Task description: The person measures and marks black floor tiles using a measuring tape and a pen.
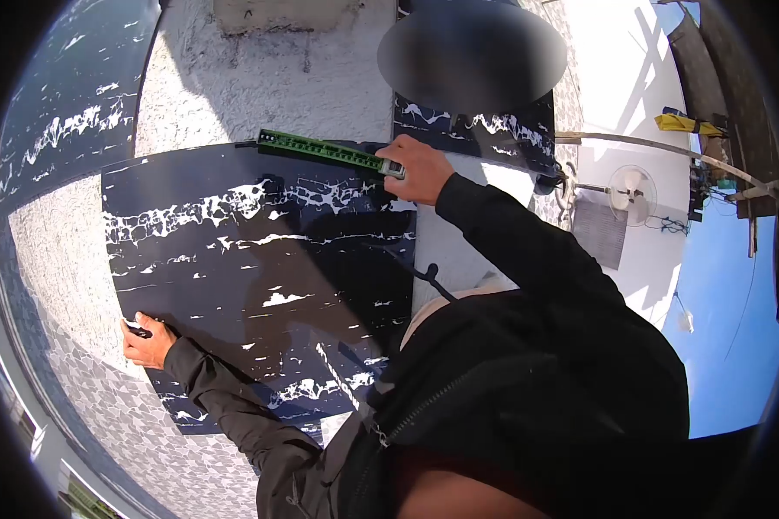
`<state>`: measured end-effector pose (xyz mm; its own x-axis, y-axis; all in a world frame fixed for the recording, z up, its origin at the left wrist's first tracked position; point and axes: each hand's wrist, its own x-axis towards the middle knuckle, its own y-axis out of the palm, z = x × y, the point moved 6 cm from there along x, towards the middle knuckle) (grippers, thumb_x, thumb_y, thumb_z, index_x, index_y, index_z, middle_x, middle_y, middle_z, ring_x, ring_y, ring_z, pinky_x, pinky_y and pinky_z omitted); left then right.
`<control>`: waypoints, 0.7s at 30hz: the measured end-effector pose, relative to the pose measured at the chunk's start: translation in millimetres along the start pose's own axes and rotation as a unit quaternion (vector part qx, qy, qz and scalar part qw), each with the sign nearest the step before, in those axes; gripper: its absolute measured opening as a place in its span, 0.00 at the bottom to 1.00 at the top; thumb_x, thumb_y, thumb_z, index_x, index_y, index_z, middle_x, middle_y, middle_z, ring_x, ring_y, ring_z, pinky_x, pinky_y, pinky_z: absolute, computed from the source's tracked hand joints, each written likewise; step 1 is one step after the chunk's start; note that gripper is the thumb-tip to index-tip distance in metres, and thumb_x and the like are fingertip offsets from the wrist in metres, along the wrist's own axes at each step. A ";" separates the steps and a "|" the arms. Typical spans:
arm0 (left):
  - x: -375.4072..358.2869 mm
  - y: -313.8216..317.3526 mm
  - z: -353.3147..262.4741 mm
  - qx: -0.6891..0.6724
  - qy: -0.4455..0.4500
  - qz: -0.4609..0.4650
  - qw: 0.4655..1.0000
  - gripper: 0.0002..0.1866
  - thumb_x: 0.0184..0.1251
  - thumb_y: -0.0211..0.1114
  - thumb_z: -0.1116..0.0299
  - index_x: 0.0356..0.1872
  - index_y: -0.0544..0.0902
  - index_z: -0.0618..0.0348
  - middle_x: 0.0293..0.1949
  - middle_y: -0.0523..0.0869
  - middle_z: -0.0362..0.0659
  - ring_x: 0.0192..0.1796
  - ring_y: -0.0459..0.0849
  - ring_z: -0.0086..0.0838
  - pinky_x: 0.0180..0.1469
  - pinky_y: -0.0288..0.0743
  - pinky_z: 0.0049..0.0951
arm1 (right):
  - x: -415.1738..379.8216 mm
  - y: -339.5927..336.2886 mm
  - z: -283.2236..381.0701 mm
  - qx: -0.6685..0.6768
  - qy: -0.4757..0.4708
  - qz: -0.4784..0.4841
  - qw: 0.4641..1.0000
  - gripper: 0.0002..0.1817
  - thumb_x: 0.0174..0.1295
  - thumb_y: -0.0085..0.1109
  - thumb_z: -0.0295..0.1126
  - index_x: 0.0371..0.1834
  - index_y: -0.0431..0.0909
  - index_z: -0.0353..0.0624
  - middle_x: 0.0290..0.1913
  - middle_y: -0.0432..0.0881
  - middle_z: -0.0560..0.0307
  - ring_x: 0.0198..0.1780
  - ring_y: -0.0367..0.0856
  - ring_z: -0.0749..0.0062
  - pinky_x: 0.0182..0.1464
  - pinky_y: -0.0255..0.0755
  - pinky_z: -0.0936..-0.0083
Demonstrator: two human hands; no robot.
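A large black marble-patterned panel (pixel 190 290) with white veins lies in front of me. My right hand (pixel 417 169) is closed round the grey end of a long green ribbed bar (pixel 320 150), which looks like a spirit level. This bar lies along the panel's upper edge in the view. At the panel's left edge, my left hand (pixel 150 342) has its fingers curled on a small black object (pixel 138 330); its kind is mostly hidden. Shadow from my body falls across the middle of the panel.
Rough whitish surface (pixel 260 91) borders the panel, with more black veined panels (pixel 78 104) beyond. A stone-patterned floor (pixel 147 424) spreads at lower left. On the right are a white fan (pixel 632 189), a long pole (pixel 658 141) and a yellow item (pixel 688 124). A blurred oval hides part of the top.
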<state>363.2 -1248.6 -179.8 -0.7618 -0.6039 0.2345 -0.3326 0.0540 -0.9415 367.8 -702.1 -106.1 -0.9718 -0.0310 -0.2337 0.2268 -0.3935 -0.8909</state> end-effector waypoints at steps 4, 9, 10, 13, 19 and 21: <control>3.1 7.8 7.3 0.036 0.014 -0.018 0.999 0.25 0.61 0.57 0.44 0.54 0.79 0.46 0.49 0.74 0.46 0.55 0.70 0.40 0.58 0.62 0.43 | -63.7 -37.0 -115.1 -0.090 0.105 -0.017 0.990 0.22 0.48 0.60 0.35 0.50 0.78 0.48 0.43 0.75 0.54 0.46 0.77 0.57 0.48 0.73 0.63; 16.3 27.6 29.7 0.059 0.032 -0.017 0.998 0.27 0.58 0.59 0.43 0.53 0.80 0.47 0.46 0.78 0.47 0.55 0.71 0.39 0.61 0.59 0.41 | -80.9 -57.4 -170.2 -0.138 0.119 0.026 0.983 0.23 0.48 0.60 0.35 0.52 0.78 0.51 0.46 0.75 0.54 0.53 0.75 0.60 0.52 0.72 0.63; 19.1 29.1 32.2 0.059 0.037 -0.022 0.997 0.27 0.58 0.59 0.43 0.53 0.80 0.47 0.46 0.78 0.47 0.55 0.71 0.39 0.61 0.59 0.41 | -80.2 -55.7 -173.6 -0.142 0.107 0.039 0.983 0.24 0.48 0.60 0.35 0.52 0.78 0.51 0.47 0.75 0.55 0.54 0.74 0.61 0.53 0.72 0.63; 22.1 26.9 35.7 0.038 0.050 0.030 0.998 0.31 0.57 0.60 0.38 0.54 0.79 0.48 0.49 0.77 0.50 0.55 0.71 0.41 0.61 0.58 0.41 | -80.7 -50.6 -182.8 -0.138 0.097 0.035 0.985 0.24 0.47 0.61 0.35 0.53 0.78 0.51 0.48 0.75 0.55 0.54 0.74 0.61 0.53 0.72 0.62; 24.8 10.8 26.4 -0.014 0.029 0.119 0.992 0.34 0.54 0.63 0.38 0.56 0.78 0.52 0.51 0.76 0.54 0.55 0.73 0.45 0.59 0.64 0.42 | -84.5 -40.5 -191.3 -0.124 0.095 0.041 0.987 0.25 0.46 0.62 0.31 0.53 0.78 0.51 0.48 0.75 0.54 0.54 0.74 0.59 0.52 0.73 0.62; 29.0 15.2 28.3 -0.035 0.042 0.139 0.989 0.37 0.51 0.67 0.39 0.56 0.78 0.57 0.49 0.79 0.56 0.52 0.76 0.45 0.56 0.70 0.40 | -84.3 -42.7 -190.3 -0.131 0.090 0.026 0.987 0.25 0.46 0.62 0.31 0.52 0.79 0.51 0.48 0.75 0.54 0.54 0.75 0.59 0.51 0.73 0.62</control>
<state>351.8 -1287.8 -194.1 -0.8720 -0.4895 -0.0096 -0.1388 0.2658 -0.9540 452.3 -507.9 -122.4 -0.9368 0.1275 -0.3259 0.3075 -0.1447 -0.9405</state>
